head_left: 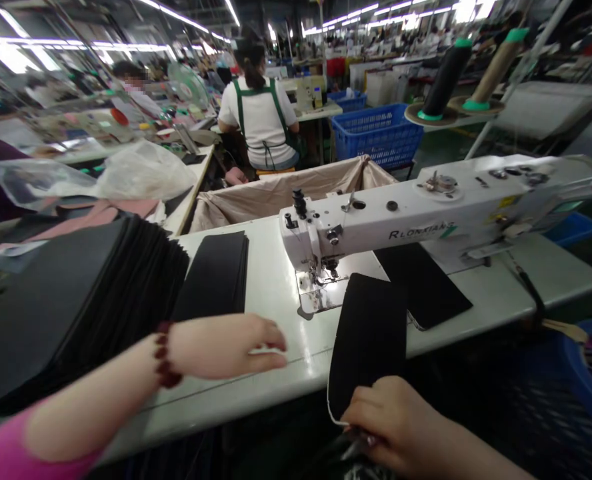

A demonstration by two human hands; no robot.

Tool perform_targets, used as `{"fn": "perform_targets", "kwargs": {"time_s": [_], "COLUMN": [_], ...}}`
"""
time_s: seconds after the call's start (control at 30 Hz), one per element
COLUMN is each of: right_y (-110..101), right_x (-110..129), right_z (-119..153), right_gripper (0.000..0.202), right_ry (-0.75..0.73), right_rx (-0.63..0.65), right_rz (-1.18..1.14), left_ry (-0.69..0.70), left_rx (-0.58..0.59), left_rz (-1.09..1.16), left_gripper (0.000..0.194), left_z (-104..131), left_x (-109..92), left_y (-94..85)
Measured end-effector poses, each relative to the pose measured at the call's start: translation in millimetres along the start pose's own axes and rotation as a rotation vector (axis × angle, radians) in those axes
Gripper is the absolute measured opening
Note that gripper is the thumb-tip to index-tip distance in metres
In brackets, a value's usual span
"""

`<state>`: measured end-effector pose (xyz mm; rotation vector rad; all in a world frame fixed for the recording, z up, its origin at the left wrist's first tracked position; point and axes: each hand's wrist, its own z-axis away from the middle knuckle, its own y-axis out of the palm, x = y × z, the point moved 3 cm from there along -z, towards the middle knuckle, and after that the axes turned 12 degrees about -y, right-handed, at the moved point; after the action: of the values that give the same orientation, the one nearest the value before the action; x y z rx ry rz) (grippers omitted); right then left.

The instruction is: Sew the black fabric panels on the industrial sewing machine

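Note:
My left hand [231, 345] is held over the pale tabletop with thumb and fingers apart and nothing between them. A dark red bead bracelet circles that wrist. My right hand [391, 417] is closed on the near edge of a black panel [371, 327], which overhangs the table's front edge. Pale edging or thread runs along the panel's lower left side. Below my right fingers is a blurred metal object [359, 443]; I cannot tell its kind. A white sewing machine [376, 220] stands behind the panel, its needle area [326, 270] just beyond the panel's far end.
A tall stack of black panels [76, 287] and a smaller pile [216, 273] lie left. Another black panel [426, 287] lies under the machine arm. Behind stand a cloth-lined bin [276, 197], a blue basket [379, 133], thread cones [446, 80] and a seated co-worker [261, 123].

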<state>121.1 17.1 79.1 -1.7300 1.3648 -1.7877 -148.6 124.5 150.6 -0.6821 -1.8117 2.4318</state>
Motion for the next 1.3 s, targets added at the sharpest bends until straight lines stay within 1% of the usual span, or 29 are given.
{"fn": "perform_targets", "kwargs": {"time_s": [0.03, 0.07, 0.1, 0.13, 0.17, 0.2, 0.23, 0.3, 0.33, 0.37, 0.43, 0.47, 0.53, 0.57, 0.63, 0.7, 0.8, 0.83, 0.97, 1.1, 1.3], "right_y": [5.7, 10.4, 14.1, 16.7, 18.0, 18.3, 17.4, 12.2, 8.3, 3.8, -5.7, -9.1, -11.9, -11.7, -10.0, -8.2, -6.6, -6.3, -4.9, -3.8, -1.9], "right_x": [2.8, 5.1, 7.1, 9.0, 10.6, 11.4, 10.7, 1.6, -8.3, -21.9, -56.9, -75.0, -106.2, -117.7, -132.0, -136.4, -135.2, -134.6, -135.8, -139.3, -142.1], "right_z": [-7.8, -14.1, -19.0, -22.6, -25.2, -26.9, -28.2, -31.5, -34.5, -38.4, -48.2, -53.3, -62.9, -66.9, -72.4, -74.0, -72.3, -71.6, -72.1, -74.4, -74.5], "right_gripper": [0.015, 0.015, 0.014, 0.013, 0.012, 0.012, 0.014, 0.019, 0.022, 0.024, 0.028, 0.033, 0.041, 0.044, 0.047, 0.047, 0.047, 0.047, 0.048, 0.047, 0.048], "right_ry": [-0.022, -0.042, -0.057, -0.072, -0.092, -0.114, -0.139, -0.170, -0.160, -0.128, -0.002, 0.070, 0.176, 0.202, 0.219, 0.217, 0.217, 0.215, 0.205, 0.218, 0.225], "right_rx": [0.021, 0.040, 0.063, 0.088, 0.113, 0.141, 0.171, 0.191, 0.163, 0.113, -0.040, -0.082, -0.092, -0.078, -0.054, -0.058, -0.096, -0.104, -0.094, -0.077, -0.085], "right_rz": [-0.032, -0.063, -0.099, -0.141, -0.193, -0.258, -0.334, -0.462, -0.475, -0.437, -0.183, -0.024, 0.240, 0.323, 0.415, 0.449, 0.461, 0.460, 0.462, 0.483, 0.482], "left_ry": [0.160, 0.237, 0.229, 0.192, 0.151, 0.117, 0.094, 0.053, 0.039, 0.020, -0.035, -0.069, -0.152, -0.192, -0.241, -0.211, -0.090, -0.073, -0.085, -0.072, -0.052], "left_rx": [0.136, 0.165, 0.088, -0.009, -0.085, -0.141, -0.185, -0.237, -0.249, -0.259, -0.273, -0.281, -0.309, -0.329, -0.361, -0.352, -0.288, -0.280, -0.288, -0.288, -0.288], "left_rz": [0.047, 0.090, 0.112, 0.106, 0.082, 0.058, 0.038, 0.006, -0.006, -0.014, -0.026, -0.027, -0.024, -0.022, -0.014, -0.008, -0.005, -0.005, -0.008, -0.008, 0.004], "left_gripper": [0.034, 0.040, 0.048, 0.057, 0.064, 0.069, 0.071, 0.073, 0.073, 0.074, 0.073, 0.072, 0.065, 0.060, 0.051, 0.046, 0.054, 0.057, 0.061, 0.061, 0.062], "left_z": [0.4, -3.0, -9.8, -17.5, -24.0, -28.0, -28.9, -20.9, -12.8, -3.1, 17.0, 25.6, 36.5, 38.3, 34.1, 21.7, -2.2, -9.4, -30.6, -43.8, -51.3], "left_x": [-29.7, -52.0, -66.4, -74.8, -78.7, -79.3, -77.5, -69.1, -63.6, -57.3, -43.6, -36.7, -24.4, -19.6, -14.1, -13.5, -13.5, -11.4, 3.7, 10.8, 8.7], "left_y": [34.6, 65.1, 90.8, 113.4, 132.9, 148.8, 160.8, 173.7, 175.9, 176.0, 172.5, 169.9, 163.8, 160.5, 154.2, 149.2, 143.6, 141.6, 133.9, 130.5, 130.1]}}
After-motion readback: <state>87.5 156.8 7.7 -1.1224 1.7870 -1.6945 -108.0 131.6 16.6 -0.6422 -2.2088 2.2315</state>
